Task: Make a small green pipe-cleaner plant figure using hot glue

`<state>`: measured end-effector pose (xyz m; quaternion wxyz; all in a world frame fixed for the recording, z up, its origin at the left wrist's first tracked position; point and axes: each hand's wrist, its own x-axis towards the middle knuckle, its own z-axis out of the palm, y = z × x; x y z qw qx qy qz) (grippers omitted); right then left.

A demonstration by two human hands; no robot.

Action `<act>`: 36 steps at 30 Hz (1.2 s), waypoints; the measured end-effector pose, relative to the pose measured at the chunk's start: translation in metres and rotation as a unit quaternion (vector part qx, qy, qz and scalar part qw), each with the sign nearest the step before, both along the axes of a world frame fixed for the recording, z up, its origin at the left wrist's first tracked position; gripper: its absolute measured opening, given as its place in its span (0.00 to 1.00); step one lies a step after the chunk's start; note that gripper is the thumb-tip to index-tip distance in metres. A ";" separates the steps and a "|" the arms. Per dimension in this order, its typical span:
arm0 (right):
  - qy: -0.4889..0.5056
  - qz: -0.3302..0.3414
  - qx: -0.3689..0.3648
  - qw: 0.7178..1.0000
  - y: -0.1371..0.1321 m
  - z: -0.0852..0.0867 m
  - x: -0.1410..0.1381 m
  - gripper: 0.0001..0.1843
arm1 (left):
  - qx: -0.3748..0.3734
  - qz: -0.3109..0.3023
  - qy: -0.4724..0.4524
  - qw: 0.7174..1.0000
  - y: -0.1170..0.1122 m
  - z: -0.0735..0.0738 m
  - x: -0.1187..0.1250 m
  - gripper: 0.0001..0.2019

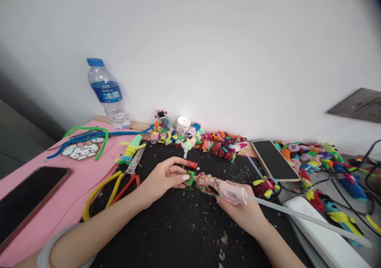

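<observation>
My right hand (242, 212) is closed round a pink glue gun (230, 192) with a long clear glue stick (309, 220) running out of its back to the right. The gun's crusted, multicoloured nozzle (204, 182) points left at a small green fuzzy piece (189, 178). My left hand (166, 176) pinches that green piece between thumb and fingers just above the black mat (178, 228). A red lighter (190, 164) lies just behind my left fingers.
Yellow-handled scissors (119, 180) and a pipe-cleaner figure (131, 149) lie left of my hands. A water bottle (107, 93), a lit candle (183, 124), rows of pipe-cleaner crafts (214, 141), two phones (274, 160) (26, 198), a white power strip (324, 236) and cables surround the mat.
</observation>
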<state>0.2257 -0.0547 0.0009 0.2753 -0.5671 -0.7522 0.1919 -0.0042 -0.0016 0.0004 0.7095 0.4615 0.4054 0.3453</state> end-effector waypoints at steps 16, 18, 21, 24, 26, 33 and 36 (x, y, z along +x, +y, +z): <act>-0.024 0.014 0.017 0.999 -0.003 0.000 0.002 0.06 | 0.011 -0.004 -0.001 1.000 0.000 -0.001 0.000 0.16; -0.019 0.008 0.021 1.000 -0.002 0.000 0.002 0.07 | 0.009 -0.003 -0.001 1.000 0.000 -0.002 0.000 0.16; -0.009 -0.001 0.022 1.000 -0.001 0.001 0.002 0.05 | 0.001 0.000 -0.002 1.000 0.000 -0.002 0.000 0.17; -0.007 0.006 0.017 1.000 -0.001 0.003 0.002 0.05 | -0.004 -0.007 -0.008 1.000 0.000 -0.002 0.000 0.17; -0.009 0.004 0.025 1.000 -0.001 0.002 0.002 0.06 | -0.009 -0.012 -0.012 1.000 0.000 -0.002 0.000 0.18; -0.026 -0.004 0.042 0.999 -0.001 -0.004 0.005 0.06 | -0.019 -0.012 -0.013 1.000 0.000 -0.001 0.001 0.18; -0.027 -0.006 0.039 0.999 -0.001 -0.003 0.004 0.06 | -0.016 -0.018 -0.011 1.000 0.000 -0.001 0.001 0.18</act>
